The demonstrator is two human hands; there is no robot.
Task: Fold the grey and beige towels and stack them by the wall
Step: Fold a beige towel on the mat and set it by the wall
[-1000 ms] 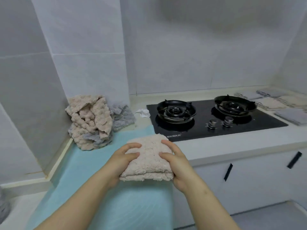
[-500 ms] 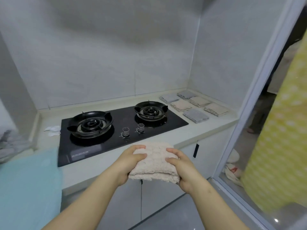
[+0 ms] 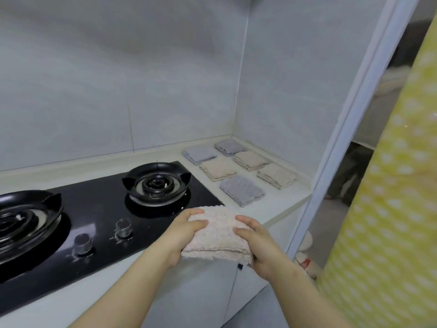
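Note:
A folded beige towel [image 3: 218,233] is held between both hands above the counter's front edge, just right of the stove. My left hand [image 3: 183,230] grips its left side and my right hand [image 3: 256,242] grips its right side, thumbs on top. Several folded towels lie in the far right corner by the wall: grey towels [image 3: 199,153] [image 3: 228,146] at the back, beige towels [image 3: 218,170] [image 3: 249,159] [image 3: 276,175] in the middle and right, and a grey towel [image 3: 241,189] nearest me. The unfolded pile is out of view.
A black glass gas stove [image 3: 101,209] with two burners and two knobs fills the counter's left. A white countertop [image 3: 279,209] ends at a white door frame [image 3: 335,147] on the right. A yellow dotted curtain [image 3: 387,209] hangs at the far right. White cabinet doors sit below.
I have turned and moved right along the counter with the folded beige towel in both hands. The unfolded pile and blue mat have left view; the folded towels in the corner are closer.

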